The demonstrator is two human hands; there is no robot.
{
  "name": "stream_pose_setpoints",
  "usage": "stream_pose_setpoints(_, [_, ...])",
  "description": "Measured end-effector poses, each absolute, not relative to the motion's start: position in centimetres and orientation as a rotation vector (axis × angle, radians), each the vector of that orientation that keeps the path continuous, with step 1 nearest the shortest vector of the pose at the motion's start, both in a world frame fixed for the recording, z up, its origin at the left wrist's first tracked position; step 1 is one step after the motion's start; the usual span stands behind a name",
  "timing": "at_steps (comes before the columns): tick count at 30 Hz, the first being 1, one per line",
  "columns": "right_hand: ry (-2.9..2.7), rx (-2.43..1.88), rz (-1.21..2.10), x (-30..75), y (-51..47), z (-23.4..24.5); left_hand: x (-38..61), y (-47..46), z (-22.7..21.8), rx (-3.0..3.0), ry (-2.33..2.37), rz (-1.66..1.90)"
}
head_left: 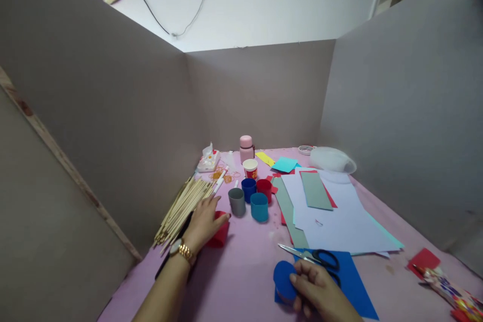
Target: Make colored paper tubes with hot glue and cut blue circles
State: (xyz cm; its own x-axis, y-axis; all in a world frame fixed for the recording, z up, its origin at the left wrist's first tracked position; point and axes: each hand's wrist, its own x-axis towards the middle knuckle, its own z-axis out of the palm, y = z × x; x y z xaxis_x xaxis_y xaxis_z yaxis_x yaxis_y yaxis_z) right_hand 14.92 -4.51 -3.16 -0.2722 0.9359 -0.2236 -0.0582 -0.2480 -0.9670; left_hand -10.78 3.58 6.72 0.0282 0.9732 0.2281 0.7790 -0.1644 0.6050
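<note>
My left hand (204, 221), with a gold watch at the wrist, reaches over a red paper tube (218, 238). Its fingers are stretched out and the thumb lies across the tube's top edge, seemingly touching it. Between thumb and fingers of my right hand (319, 289) is a blue paper disc (284, 279). Black-handled scissors (324, 258) lie just beyond that hand on a blue sheet (352, 276). Ahead of my left hand stand a grey cup (237, 203), a teal cup (259, 208), a dark blue cup (248, 190) and a red cup (264, 190).
Wooden sticks (183, 209) lie in a pile at the left. White sheets (339, 226) and a grey strip (316, 190) cover the right side. Behind stand a paper cup (250, 169), a pink flask (246, 151) and a tissue pack (209, 161). Grey partitions (260, 95) enclose the pink tabletop.
</note>
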Motion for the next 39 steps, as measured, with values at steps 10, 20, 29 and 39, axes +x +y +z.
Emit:
stream_pose_setpoints(10, [-1.083,-1.205,1.645,14.5,-4.5,-2.5,-10.2,1.5,6.8,2.055,1.722,0.809])
stream_pose_setpoints(20, [-1.309,-1.252,1.293,14.0,0.1,0.0,-7.3,-0.8,8.2,2.012,1.621,0.94])
stream_pose_setpoints(29, [-1.261,-1.294,1.16,17.4,-2.7,-1.6,-2.8,-0.1,7.4,2.259,1.442,0.605])
stream_pose_setpoints(39, [-1.275,-1.232,1.25,17.4,-3.4,-1.5,-2.8,-0.7,5.1,2.41,1.397,0.594])
